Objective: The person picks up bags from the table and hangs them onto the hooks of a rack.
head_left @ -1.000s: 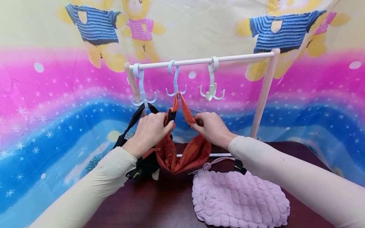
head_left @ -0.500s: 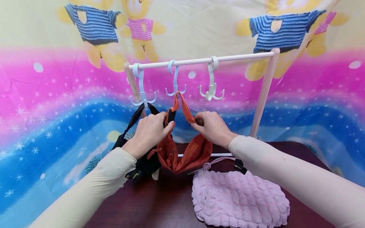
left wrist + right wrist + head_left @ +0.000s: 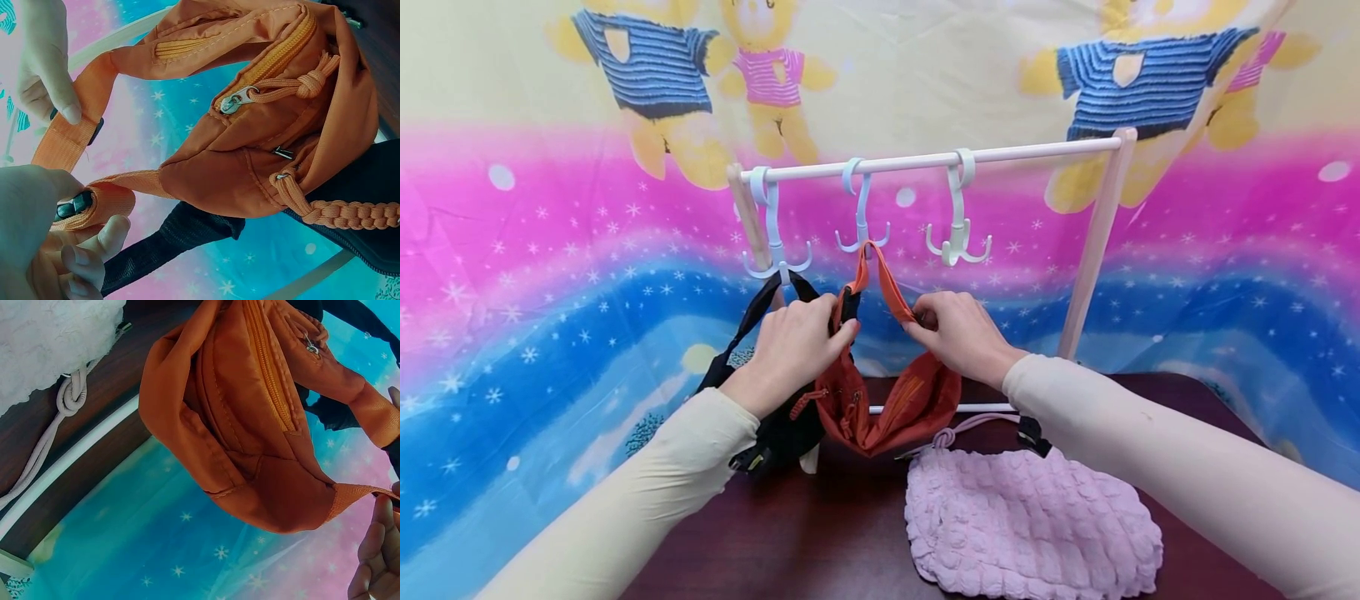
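Observation:
An orange waist bag (image 3: 917, 408) with zips and braided cord pulls hangs below the middle pale blue hook (image 3: 862, 225). Its strap (image 3: 887, 283) runs up to that hook. My left hand (image 3: 793, 346) grips the left side of the strap near a black buckle (image 3: 75, 205). On the other side, my right hand (image 3: 961, 333) pinches the strap between thumb and fingers, with a dark slider partly hidden under them. Between the two hands the strap spreads into a narrow loop, and the bag body sags beneath in a V.
A white rail (image 3: 910, 163) on a wooden frame carries several hooks. From the left one hangs a black bag (image 3: 786, 433). The right hook (image 3: 957, 233) is pale green. A pink puffy bag (image 3: 1030, 525) lies on the dark table (image 3: 760, 542), its cord towards the rack.
The bag body has swung slightly to the right. Both hands keep their grip on the strap and have barely moved.

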Action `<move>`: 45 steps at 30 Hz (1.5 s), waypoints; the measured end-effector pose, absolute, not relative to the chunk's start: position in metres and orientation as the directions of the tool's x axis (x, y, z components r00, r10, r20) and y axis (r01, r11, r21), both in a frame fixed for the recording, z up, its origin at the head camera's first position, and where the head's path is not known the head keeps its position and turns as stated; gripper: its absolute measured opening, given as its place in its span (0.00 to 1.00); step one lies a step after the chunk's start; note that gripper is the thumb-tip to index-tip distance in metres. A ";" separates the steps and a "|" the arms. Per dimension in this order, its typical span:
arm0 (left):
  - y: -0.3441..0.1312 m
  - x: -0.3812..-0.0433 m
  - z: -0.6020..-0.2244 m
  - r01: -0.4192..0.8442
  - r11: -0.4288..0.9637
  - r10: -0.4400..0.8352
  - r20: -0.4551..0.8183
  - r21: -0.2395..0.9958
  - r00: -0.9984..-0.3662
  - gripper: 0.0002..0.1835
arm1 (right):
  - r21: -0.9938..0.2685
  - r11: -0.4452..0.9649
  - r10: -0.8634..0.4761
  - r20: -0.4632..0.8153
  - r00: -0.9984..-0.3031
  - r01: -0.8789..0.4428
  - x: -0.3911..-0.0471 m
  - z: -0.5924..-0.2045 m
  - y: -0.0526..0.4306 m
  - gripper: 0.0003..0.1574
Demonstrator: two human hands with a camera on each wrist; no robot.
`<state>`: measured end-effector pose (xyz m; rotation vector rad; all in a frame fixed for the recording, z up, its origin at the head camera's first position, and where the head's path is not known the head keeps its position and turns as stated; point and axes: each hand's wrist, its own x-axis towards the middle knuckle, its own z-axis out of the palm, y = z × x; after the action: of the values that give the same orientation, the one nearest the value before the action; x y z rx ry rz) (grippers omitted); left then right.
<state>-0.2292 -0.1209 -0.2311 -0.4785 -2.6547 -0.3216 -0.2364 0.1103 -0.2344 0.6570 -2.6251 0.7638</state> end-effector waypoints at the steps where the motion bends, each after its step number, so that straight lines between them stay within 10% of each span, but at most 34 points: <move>1: -0.121 -0.229 -0.231 0.376 0.915 0.279 0.444 0.148 -0.852 0.18 | -0.418 0.751 -0.336 0.424 -0.841 -0.511 -0.237 -0.234 0.110 0.10; 45: -0.127 -0.230 -0.235 0.385 0.911 0.280 0.463 0.148 -0.841 0.16 | -0.388 0.778 -0.328 0.422 -0.846 -0.495 -0.239 -0.236 0.121 0.13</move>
<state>-0.2300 -0.1265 -0.2355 -0.4826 -2.6316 -0.3275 -0.2390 0.1212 -0.2361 0.6305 -2.6394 0.7087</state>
